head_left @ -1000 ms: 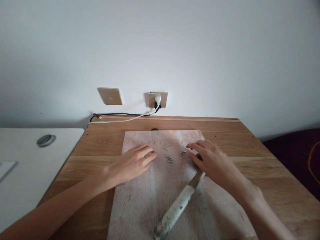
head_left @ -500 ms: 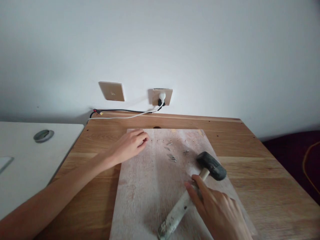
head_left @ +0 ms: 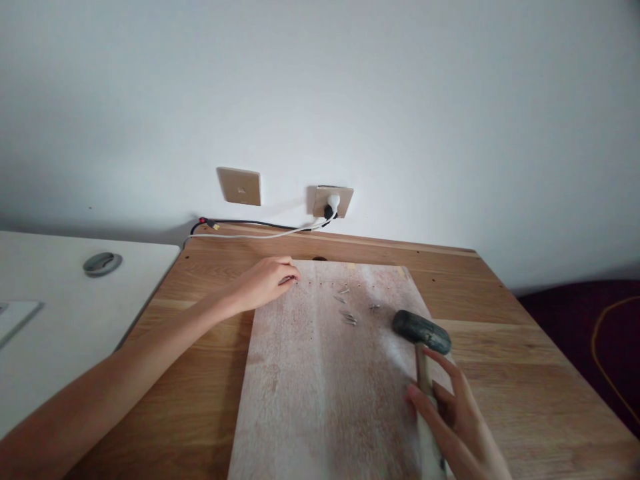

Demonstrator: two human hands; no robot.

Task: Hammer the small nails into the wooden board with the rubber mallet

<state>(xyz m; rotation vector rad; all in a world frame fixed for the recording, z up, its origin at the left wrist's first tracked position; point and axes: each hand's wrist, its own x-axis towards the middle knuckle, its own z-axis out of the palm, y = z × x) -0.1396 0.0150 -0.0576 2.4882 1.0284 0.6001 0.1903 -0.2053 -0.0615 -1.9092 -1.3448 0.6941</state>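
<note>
A rubber mallet (head_left: 421, 329) with a black head and a pale, worn handle is in my right hand (head_left: 463, 420), whose thumb and fingers are around the handle. Its head is over the right side of a whitish wooden board (head_left: 295, 400). At the board's far left corner, my left hand (head_left: 273, 283) is closed in a pinch; whatever lies between the fingertips is too small to make out. Several loose nails (head_left: 349, 318) lie on the board between the two hands. A row of small holes (head_left: 346, 285) runs along its far edge.
Under the board is a wooden table (head_left: 500, 373). A white desk (head_left: 50, 333) with a grey grommet (head_left: 103, 264) stands at left. Cables (head_left: 260, 235) run along the table's back edge to a wall socket (head_left: 334, 202). Something dark purple (head_left: 580, 333) is at right.
My right hand has lifted the mallet by its handle and swung it from lying diagonally to pointing away from me. My left hand stays at the board's corner, still pinched. The view has shifted slightly.
</note>
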